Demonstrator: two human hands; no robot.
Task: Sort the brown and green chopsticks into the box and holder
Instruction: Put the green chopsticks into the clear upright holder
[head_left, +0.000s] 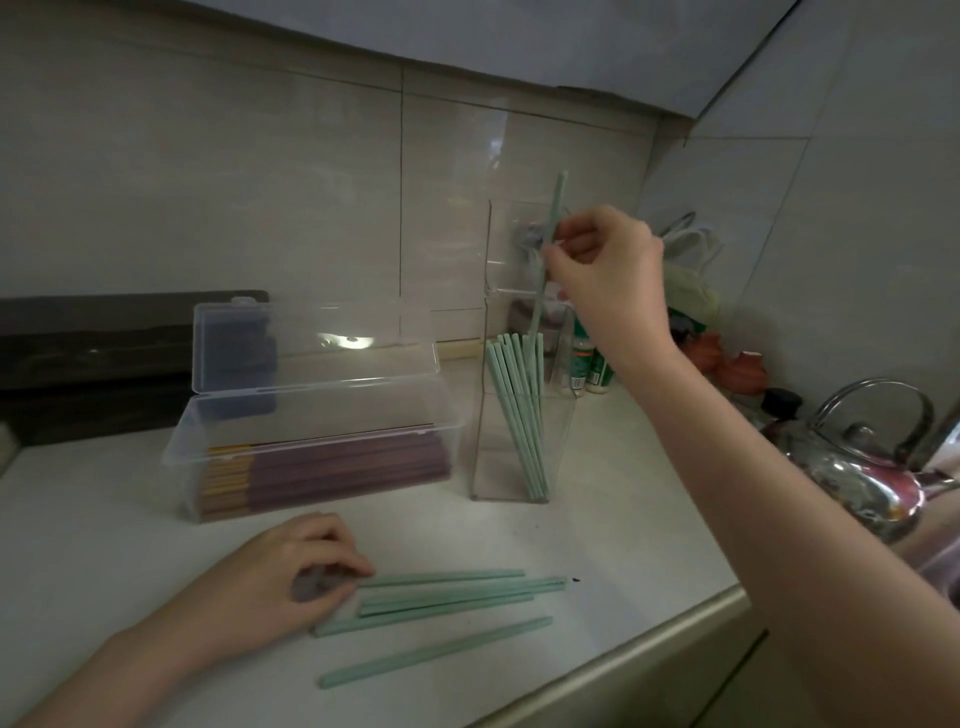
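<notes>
While the right hand (602, 265) pinched one green chopstick (548, 249) upright above the clear holder (522, 447) at two o'clock, left fingers (358, 569) curled together, touching loose green chopsticks (441, 597) on the white desk (623, 545); tiled walls stood behind.

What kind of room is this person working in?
Most likely a home kitchen. A pale countertop runs under a tiled wall, a shiny metal kettle stands at the right, and small bottles sit by the wall behind the clear chopstick holder.

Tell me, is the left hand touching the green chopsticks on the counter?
Touching. The head view shows the left hand's fingertips resting on the near ends of the green chopsticks.
</notes>
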